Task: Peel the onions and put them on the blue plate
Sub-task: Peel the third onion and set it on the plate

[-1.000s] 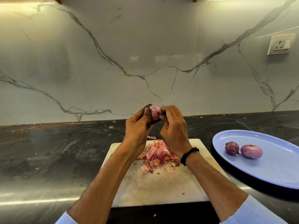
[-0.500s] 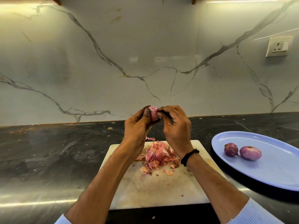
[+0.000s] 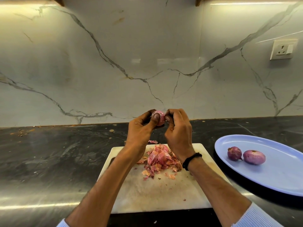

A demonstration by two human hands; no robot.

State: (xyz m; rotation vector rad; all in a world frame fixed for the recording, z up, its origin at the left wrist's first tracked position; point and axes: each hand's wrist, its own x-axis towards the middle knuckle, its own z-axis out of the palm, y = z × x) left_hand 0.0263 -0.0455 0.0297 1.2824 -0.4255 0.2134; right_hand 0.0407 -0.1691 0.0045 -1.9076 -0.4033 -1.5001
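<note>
L hand (image 3: 141,128) & R hand (image 3: 177,133) are raised over the far edge of the chopping board (image 3: 147,194), w/ a small pink onion (image 3: 160,118) between them. L fingers (image 3: 155,116) curl round it, thumb on its front. R fingers (image 3: 173,114) are bent, tips pinching at its right side. Peel heap (image 3: 161,159) lies on the board under the hands. Blue plate (image 3: 278,177) sits on the worktop (image 3: 49,153) just right of the board. It holds a darker onion (image 3: 234,153) & a paler onion (image 3: 254,157), close together.
</note>
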